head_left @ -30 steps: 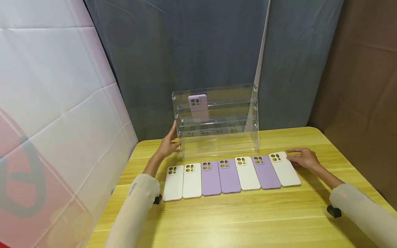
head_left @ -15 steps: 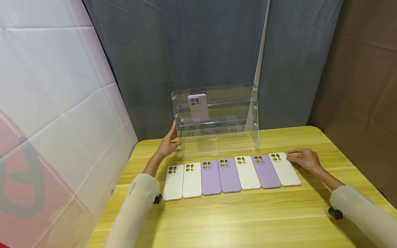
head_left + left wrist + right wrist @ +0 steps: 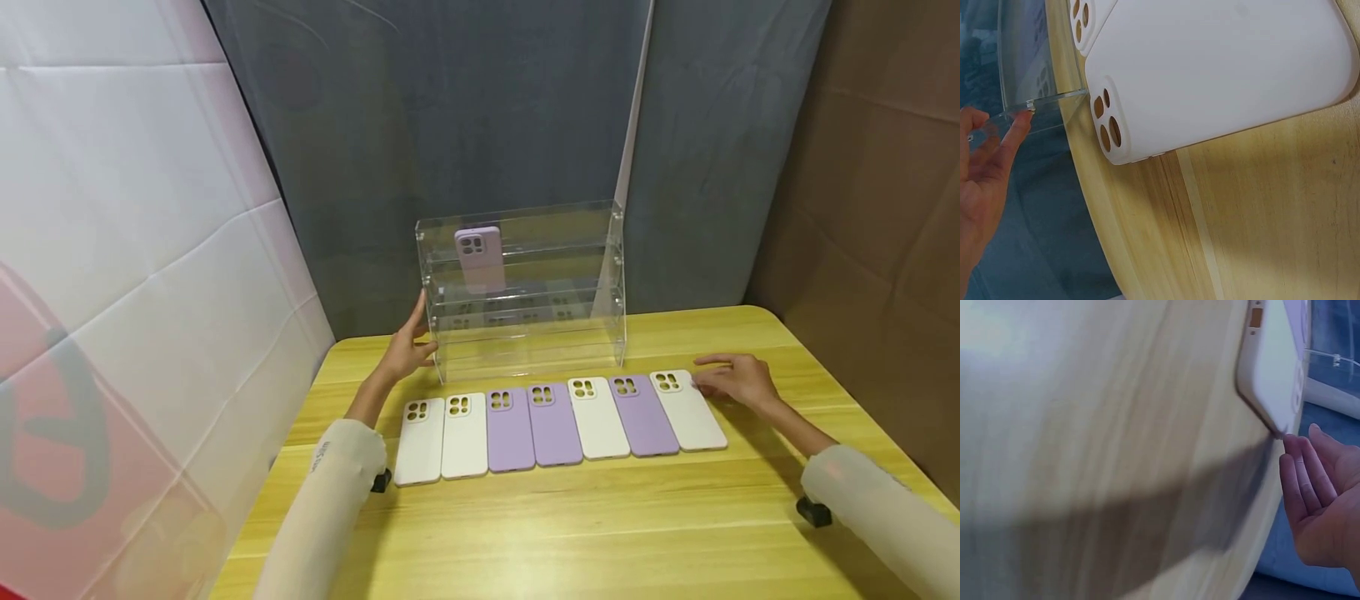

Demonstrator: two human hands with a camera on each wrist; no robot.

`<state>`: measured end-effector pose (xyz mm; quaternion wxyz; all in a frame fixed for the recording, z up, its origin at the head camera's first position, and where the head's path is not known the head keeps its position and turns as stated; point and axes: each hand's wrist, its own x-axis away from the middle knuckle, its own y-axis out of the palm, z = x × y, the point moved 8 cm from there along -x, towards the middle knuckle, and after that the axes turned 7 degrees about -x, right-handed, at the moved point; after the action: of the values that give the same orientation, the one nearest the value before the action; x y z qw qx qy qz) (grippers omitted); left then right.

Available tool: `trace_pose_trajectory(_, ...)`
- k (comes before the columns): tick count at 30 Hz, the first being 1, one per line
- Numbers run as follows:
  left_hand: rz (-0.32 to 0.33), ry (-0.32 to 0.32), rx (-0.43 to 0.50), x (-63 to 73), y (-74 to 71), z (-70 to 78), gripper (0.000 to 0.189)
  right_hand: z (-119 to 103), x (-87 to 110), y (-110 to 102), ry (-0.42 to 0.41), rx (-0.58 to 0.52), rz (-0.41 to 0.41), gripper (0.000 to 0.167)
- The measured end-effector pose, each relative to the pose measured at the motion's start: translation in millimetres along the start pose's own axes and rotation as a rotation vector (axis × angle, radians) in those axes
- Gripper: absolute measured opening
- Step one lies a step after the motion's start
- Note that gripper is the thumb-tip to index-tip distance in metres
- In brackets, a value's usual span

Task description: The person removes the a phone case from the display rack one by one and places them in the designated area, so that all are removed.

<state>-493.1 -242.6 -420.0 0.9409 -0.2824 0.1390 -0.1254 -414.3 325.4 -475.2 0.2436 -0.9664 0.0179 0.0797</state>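
Note:
A clear acrylic tiered stand stands at the back of the table, with one purple phone case upright on an upper tier. My left hand touches its left side panel, fingers fairly straight; in the left wrist view, a fingertip meets the clear panel. In front lies a row of white and purple phone cases, from a white case at the left to another white case at the right. My right hand is at that last case's upper right corner, fingertips touching or very near its edge, fingers loosely bent.
The wooden table has a rounded back edge close behind the stand. A grey curtain hangs at the back, a white cloth at the left and a brown cloth at the right.
The rightmost white phone case has shifted very slightly toward me at its top edge. My right hand has moved a little to the right. My left hand stays on the stand.

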Motion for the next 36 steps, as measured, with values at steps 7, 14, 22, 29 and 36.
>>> trace_pose_trajectory(7,-0.003,-0.003,0.003,0.1,-1.0,-0.4,0.106,-27,-9.2,-3,-0.089,0.036,-0.014,0.042)
trace_pose_trajectory(14,0.010,-0.014,-0.014,0.4,-4.4,-0.7,0.106,-56,-25.8,-4,-0.125,0.044,-0.015,0.044)
trace_pose_trajectory(22,0.003,-0.033,-0.016,1.5,-1.7,-1.4,0.105,-95,-42.5,3,-0.172,0.054,-0.019,0.039)
trace_pose_trajectory(29,0.010,-0.037,-0.005,1.5,-2.2,-1.8,0.105,-127,-60.5,11,-0.190,0.100,0.013,0.041)
trace_pose_trajectory(36,0.005,-0.018,-0.003,2.4,-1.6,-2.3,0.105,-155,-74.7,23,-0.223,0.144,0.022,0.044)
